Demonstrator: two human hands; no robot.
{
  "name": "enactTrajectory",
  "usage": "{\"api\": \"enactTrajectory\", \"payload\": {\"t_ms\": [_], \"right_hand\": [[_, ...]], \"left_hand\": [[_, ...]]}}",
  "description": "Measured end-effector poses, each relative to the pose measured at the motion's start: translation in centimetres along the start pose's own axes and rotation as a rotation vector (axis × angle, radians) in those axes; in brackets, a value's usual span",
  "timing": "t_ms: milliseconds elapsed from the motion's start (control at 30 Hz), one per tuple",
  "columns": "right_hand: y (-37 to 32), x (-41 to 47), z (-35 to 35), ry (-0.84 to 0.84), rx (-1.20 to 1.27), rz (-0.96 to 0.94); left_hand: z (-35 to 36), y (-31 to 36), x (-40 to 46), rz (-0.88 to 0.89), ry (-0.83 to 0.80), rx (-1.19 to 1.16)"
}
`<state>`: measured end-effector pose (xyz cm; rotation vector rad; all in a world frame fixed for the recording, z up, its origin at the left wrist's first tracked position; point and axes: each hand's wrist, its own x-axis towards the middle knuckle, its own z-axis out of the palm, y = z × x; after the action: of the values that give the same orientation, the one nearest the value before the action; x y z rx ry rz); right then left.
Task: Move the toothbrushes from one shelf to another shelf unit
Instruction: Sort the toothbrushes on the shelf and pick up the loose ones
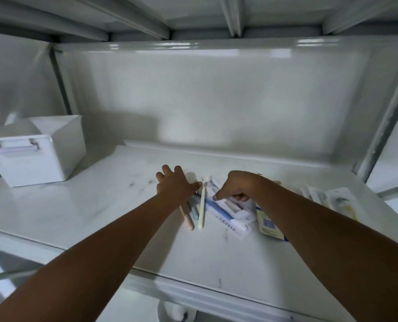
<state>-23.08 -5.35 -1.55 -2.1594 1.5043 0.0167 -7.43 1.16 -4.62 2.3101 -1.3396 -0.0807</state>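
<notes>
White metal shelf (100, 205) sitting inside a grey shelving unit, white bin (35, 152) resting at far left, packaged items (328, 198) lying at right. Loose toothbrushes (201, 205) lying mid-shelf between the hands (cream, pink, blue handles), long axes running roughly front to back. Left hand (173, 182) reaching flat with fingers spread over their far ends; right hand (235, 189) hanging curled, fingertips pinching a white package (226, 205).

Loose toothbrushes (200, 205) flat on shelf (114, 205)

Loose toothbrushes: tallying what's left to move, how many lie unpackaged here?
3 visible: pink, grey-blue and cream, side by side under the left hand. Others may be hidden.
</notes>
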Motion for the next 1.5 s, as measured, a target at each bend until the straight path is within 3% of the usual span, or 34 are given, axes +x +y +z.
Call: {"api": "enactTrajectory", "payload": {"t_ms": [233, 400, 600, 1100, 1500], "right_hand": [[0.1, 0.4, 0.2, 0.007, 0.197, 0.05], [-0.3, 0.6, 1.2, -0.015, 0.358, 0.043], [-1.3, -0.1, 1.3, 0.072, 0.29, -0.013], [0.8, -0.1, -0.4, 0.181, 0.257, 0.027], [2.5, -0.1, -1.0, 0.217, 0.331, 0.063]], "left_hand": [[-0.3, -0.9, -0.4, -0.133, -0.077, -0.075], [-0.1, -0.6, -0.4, -0.092, -0.126, -0.009], [-0.6, -1.1, 0.1, -0.023, -0.19, -0.018], [-1.8, -2.4, 0.6, -0.027, -0.103, -0.197], [-1.0, -3.6, 2.2, -0.004, -0.006, -0.13]]}}
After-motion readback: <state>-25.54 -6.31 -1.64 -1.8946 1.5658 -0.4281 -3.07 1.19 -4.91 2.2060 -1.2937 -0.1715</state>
